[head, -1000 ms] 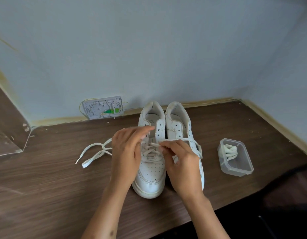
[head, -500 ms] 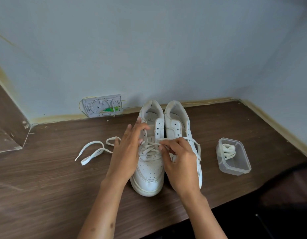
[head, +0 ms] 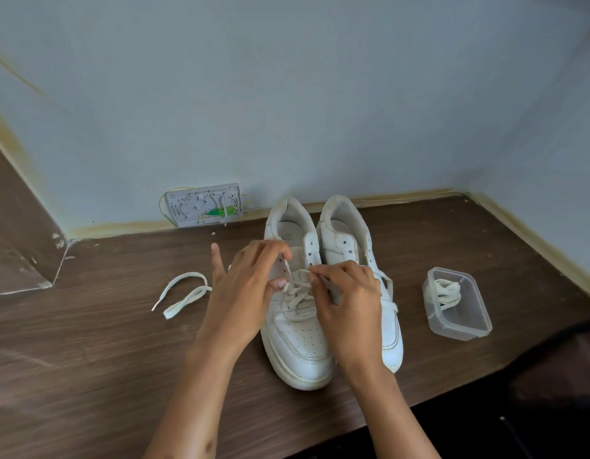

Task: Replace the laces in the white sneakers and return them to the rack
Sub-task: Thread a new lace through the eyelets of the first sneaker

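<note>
Two white sneakers (head: 333, 293) stand side by side on the brown wooden surface (head: 88, 342), heels toward the grey wall (head: 287, 94), toes toward the person. In the head view, both hands are over the left one of the pair. The left hand (head: 244, 293) has its fingers curled at the eyelet row and pinches the lace (head: 295, 293) of this shoe; its little finger sticks out straight. The right hand (head: 345, 299) pinches the same lace between thumb and forefinger, just beside the left hand. The lower eyelets are already laced in a cross pattern, the upper holes are free. A loose lace (head: 184, 294) lies on the wood to the left. To the right, well apart from the shoes, stands a clear plastic box (head: 459, 323) with a bundled lace (head: 447, 291) inside. A grey plate with wires (head: 204, 205) leans at the wall.
</note>
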{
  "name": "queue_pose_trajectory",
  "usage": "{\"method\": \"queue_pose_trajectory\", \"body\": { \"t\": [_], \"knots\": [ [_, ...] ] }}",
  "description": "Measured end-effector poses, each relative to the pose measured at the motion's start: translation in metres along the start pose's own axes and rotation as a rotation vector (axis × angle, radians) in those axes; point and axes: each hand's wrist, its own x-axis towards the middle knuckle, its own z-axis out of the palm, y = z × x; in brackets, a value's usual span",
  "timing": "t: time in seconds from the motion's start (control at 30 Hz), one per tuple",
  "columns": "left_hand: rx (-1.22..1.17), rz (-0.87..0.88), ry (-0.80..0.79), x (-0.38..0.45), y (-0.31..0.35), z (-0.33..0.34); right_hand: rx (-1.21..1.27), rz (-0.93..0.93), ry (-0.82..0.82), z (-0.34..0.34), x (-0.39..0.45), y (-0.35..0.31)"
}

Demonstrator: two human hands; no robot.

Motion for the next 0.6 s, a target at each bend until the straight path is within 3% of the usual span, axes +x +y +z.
{"method": "queue_pose_trajectory", "body": {
  "t": [0.2,0.43,0.6],
  "knots": [
    [-0.008,0.011,-0.006,-0.001,-0.005,0.003,0.019,0.021,-0.023,0.011,0.009,-0.009],
    [-0.077,0.003,0.048,-0.001,-0.018,0.008,0.138,0.282,-0.101,0.015,0.017,-0.014],
    [-0.087,0.006,0.061,-0.002,-0.021,0.013,0.084,0.262,-0.150,0.016,0.015,-0.022]
  ]
}}
